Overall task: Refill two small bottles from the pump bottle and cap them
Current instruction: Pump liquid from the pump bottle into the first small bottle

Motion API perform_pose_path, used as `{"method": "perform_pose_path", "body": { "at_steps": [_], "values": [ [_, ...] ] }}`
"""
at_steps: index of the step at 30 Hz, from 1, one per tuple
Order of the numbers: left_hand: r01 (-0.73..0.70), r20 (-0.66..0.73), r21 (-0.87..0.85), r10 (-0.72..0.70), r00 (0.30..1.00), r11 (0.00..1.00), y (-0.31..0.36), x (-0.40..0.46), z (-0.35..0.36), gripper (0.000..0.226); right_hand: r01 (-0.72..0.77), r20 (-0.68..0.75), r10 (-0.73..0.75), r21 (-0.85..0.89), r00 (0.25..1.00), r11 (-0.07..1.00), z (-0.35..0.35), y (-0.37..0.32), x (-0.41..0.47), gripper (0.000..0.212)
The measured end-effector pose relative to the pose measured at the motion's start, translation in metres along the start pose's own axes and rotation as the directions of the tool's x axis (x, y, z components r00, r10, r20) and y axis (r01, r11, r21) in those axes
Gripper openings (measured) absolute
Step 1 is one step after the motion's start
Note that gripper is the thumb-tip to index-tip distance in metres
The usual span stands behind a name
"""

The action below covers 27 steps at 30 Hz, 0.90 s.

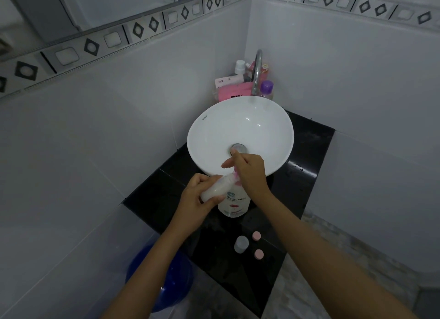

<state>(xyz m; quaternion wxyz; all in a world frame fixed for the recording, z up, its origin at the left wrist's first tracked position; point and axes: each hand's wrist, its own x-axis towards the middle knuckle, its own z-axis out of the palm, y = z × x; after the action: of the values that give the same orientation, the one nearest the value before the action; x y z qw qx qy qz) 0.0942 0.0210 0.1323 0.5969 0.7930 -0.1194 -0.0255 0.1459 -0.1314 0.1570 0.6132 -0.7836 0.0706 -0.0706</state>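
Note:
A white pump bottle [234, 204] with a flower label stands on the black counter [307, 166] in front of the sink. My left hand [197, 199] holds a small translucent bottle [217, 187] tilted on its side, its mouth up against the pink pump nozzle [236, 176]. My right hand [250, 171] rests on top of the pump head and covers most of it. A second small bottle [241, 244] stands uncapped near the counter's front corner. Two pink caps [256, 236] [258, 254] lie beside it.
A white bowl sink [240, 121] with a drain [238, 148] sits behind the pump bottle, under a chrome tap [257, 71]. Pink and purple toiletries [266, 88] crowd the corner behind it. A blue bucket [164, 278] sits on the floor below left.

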Motion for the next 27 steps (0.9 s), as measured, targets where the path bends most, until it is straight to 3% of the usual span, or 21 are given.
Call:
{"method": "perform_pose_path", "body": {
  "at_steps": [5, 10, 18, 23, 27],
  "values": [
    [0.018, 0.001, 0.007, -0.018, 1.0, 1.0, -0.005, -0.001, 0.001, 0.045, -0.039, 0.0, 0.039, 0.023, 0.999, 0.999, 0.006, 0.011, -0.004, 0.044],
    [0.053, 0.013, 0.018, -0.053, 0.998, 0.998, -0.008, -0.004, 0.003, 0.046, -0.057, -0.001, 0.057, -0.088, 0.998, 0.994, 0.007, 0.018, -0.006, 0.043],
    [0.05, 0.004, -0.016, -0.05, 0.999, 0.999, 0.007, -0.004, 0.001, 0.045, -0.153, 0.015, 0.153, 0.038, 0.988, 0.987, -0.001, -0.011, -0.006, 0.035],
    [0.081, 0.007, -0.033, -0.081, 0.997, 0.996, 0.01, -0.009, -0.004, 0.046, -0.168, -0.004, 0.168, 0.041, 0.986, 0.985, 0.001, -0.008, -0.004, 0.047],
    [0.093, 0.005, -0.049, -0.093, 0.996, 0.994, 0.014, -0.014, -0.007, 0.045, -0.139, -0.033, 0.14, 0.03, 0.99, 0.99, 0.002, -0.007, -0.003, 0.037]
  ]
}}
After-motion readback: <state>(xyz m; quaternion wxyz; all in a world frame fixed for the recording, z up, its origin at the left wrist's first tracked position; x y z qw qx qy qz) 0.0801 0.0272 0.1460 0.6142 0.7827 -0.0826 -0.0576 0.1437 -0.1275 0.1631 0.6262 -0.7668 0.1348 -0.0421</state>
